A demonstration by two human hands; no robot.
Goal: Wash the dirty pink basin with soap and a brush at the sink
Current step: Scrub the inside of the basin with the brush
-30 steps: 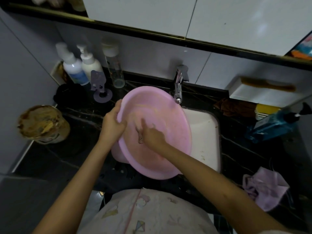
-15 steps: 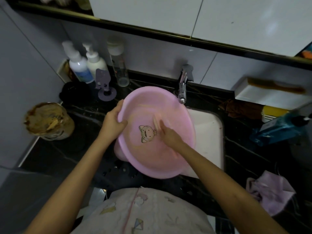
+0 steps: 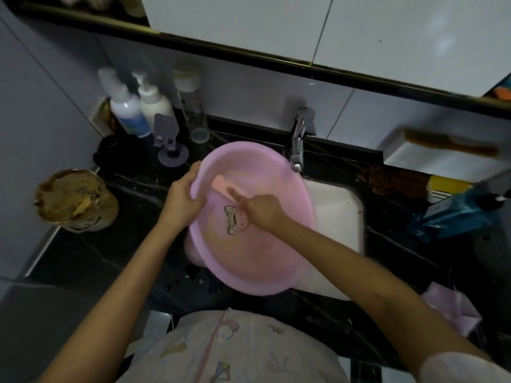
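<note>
Scrubbing had gone on through the last second, as the head view showed it. The brush had first sat over the cartoon cat on the basin's floor and then swung to its right. Now it was up against the far-left wall of the pink basin, just beside the left hand. The right hand was clenched round the brush handle, forefinger laid along it. The left hand gripped the basin's left rim, as it had throughout.

The basin itself had hardly shifted. It was tilted over the left edge of the white sink, under the tap. To my eye the floor had been covered and the walls were getting their turn. Brownish streaks remained, and no water showed at the tap, so rinsing looked yet to come.

Counting up, I made it one basin, one brush, two hands, one tap and one sink. Three bottles stood at the back-left corner of the dark countertop, and one grubby tin sat at its left edge. One blue bottle lay toward the right edge, and one pink cloth lay at the front-right corner.
</note>
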